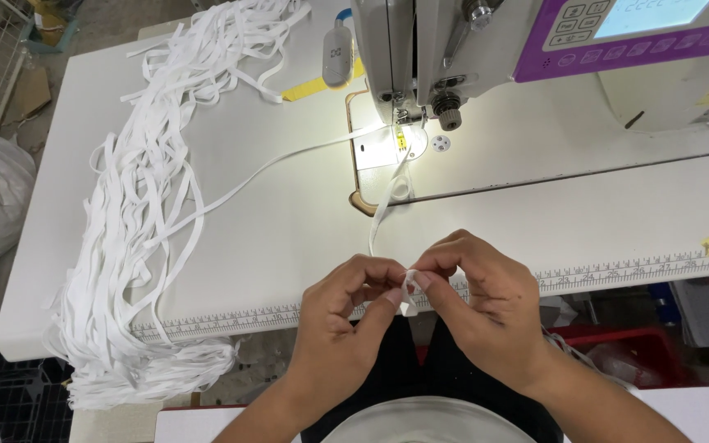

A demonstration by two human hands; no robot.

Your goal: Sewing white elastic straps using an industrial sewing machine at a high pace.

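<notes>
Fingertips of left hand and right hand pinch together a white strap, its folded end hidden between them.

head-worn camera, looking steeply down, close over the table edge

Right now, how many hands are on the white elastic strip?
2. The left hand and the right hand both pinch the end of the white elastic strip at the table's near edge; no other hands show.
</notes>
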